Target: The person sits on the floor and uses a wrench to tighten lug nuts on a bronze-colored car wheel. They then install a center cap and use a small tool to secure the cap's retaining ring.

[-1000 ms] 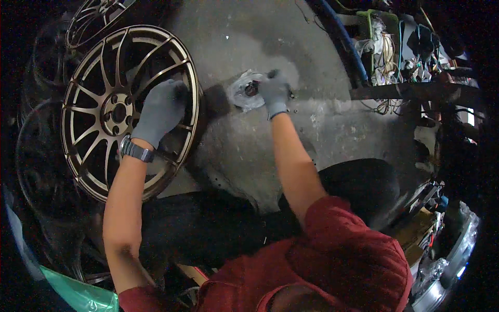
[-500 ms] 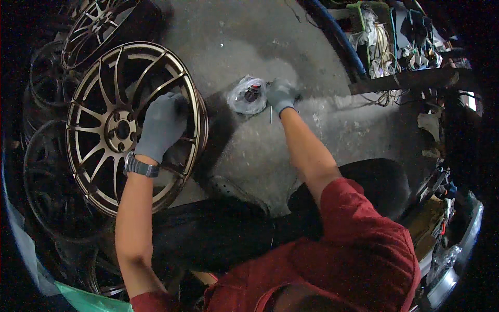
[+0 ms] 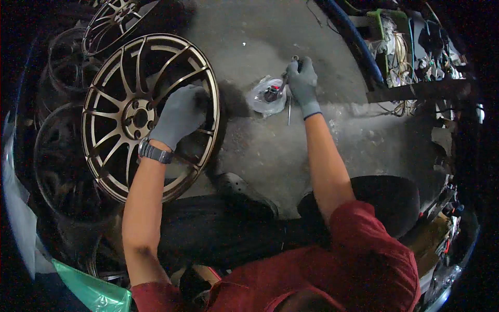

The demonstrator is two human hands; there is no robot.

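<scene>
A bronze multi-spoke car wheel rim [image 3: 140, 118] stands tilted on my left. My gloved left hand [image 3: 179, 117] lies over its right-hand spokes with fingers curled around a spoke; the fingertips are partly hidden. My right hand [image 3: 303, 83], also in a grey glove, is closed around a metal tool [image 3: 295, 58] with a small round end showing past the fingers. Its full shape is hidden. Just left of that hand, a clear plastic bag [image 3: 264, 101] on the floor holds small dark and red items. A thin metal rod [image 3: 289, 112] shows beside the bag.
Another wheel [image 3: 117, 23] leans at the far left, and dark wheels [image 3: 65, 161] stack along the left side. A blue bar [image 3: 358, 44] and a green-edged bin [image 3: 387, 47] with cables stand at the far right. Green plastic [image 3: 96, 286] lies near left.
My right hand has moved up and away from beside the bag, and the tool's round end now shows in it. My left hand keeps its place on the rim. The view has shifted slightly.
</scene>
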